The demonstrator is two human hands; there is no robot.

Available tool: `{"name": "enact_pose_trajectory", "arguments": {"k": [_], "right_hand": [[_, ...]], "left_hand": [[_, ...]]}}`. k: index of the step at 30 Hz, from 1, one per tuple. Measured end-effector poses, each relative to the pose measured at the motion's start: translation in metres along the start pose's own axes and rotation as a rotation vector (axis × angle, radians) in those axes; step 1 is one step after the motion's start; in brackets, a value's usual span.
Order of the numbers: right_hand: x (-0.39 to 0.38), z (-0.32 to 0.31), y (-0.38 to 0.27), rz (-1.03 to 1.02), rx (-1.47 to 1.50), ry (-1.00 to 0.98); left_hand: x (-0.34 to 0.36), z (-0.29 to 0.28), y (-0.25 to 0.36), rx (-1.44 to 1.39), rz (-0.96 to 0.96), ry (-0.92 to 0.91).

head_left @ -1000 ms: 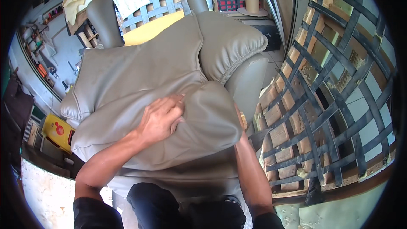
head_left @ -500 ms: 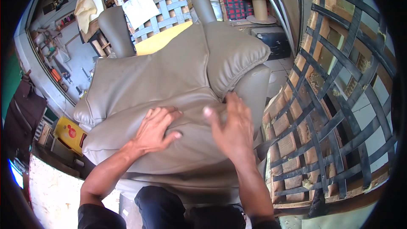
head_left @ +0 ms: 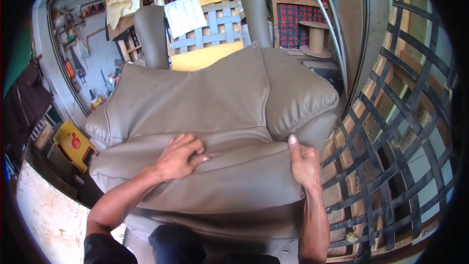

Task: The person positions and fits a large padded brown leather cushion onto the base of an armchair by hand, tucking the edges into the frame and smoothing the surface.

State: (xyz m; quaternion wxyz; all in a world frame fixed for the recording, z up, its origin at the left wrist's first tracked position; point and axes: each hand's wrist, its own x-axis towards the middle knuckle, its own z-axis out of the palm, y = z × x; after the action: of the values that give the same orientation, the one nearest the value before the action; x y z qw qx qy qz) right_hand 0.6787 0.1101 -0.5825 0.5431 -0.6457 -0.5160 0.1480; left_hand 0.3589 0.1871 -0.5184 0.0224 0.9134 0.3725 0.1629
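A grey-brown leather-covered seat cushion (head_left: 234,181) of an armchair lies right in front of me. My left hand (head_left: 181,159) presses on its top, left of the middle. The fingers there are bent and the thumb stands apart from them. At the cushion's right edge my right hand (head_left: 306,165) has hold of the leather, thumb on top and fingers curled down the side, their tips hidden. Creases run across the cover between both hands. Behind the cushion rises the backrest cover (head_left: 195,100), its peak pointed, with a puffy, gathered right-hand section (head_left: 298,93).
On the right stands a wooden frame with black woven webbing (head_left: 386,151). Behind is another chair frame with grey webbing (head_left: 210,27) and a paper sheet (head_left: 185,15). A yellow container (head_left: 73,144) and a white board (head_left: 49,205) are at left; a spool (head_left: 316,39) stands far right.
My right hand has moved right and closed on the cushion's edge. My left hand stays on the cushion, its fingers more bent. The view has shifted, and the cover looks more stretched out.
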Motion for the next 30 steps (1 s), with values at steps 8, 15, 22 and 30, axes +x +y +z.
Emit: {"name": "enact_pose_trajectory", "arguments": {"k": [8, 15, 22, 30], "right_hand": [[-0.04, -0.013, -0.035, 0.03, -0.003, 0.219], [-0.04, -0.002, 0.031, 0.348, 0.201, 0.136], [-0.063, 0.011, 0.037, 0.275, 0.62, 0.286], [-0.129, 0.036, 0.037, 0.365, 1.028, 0.344]], "left_hand": [[0.051, -0.002, -0.045, 0.016, -0.005, -0.003], [0.051, -0.02, 0.027, -0.046, 0.089, 0.09], [0.115, 0.04, 0.131, -0.251, 0.569, 0.072], [0.12, 0.059, 0.116, -0.39, 0.389, 0.096]]}}
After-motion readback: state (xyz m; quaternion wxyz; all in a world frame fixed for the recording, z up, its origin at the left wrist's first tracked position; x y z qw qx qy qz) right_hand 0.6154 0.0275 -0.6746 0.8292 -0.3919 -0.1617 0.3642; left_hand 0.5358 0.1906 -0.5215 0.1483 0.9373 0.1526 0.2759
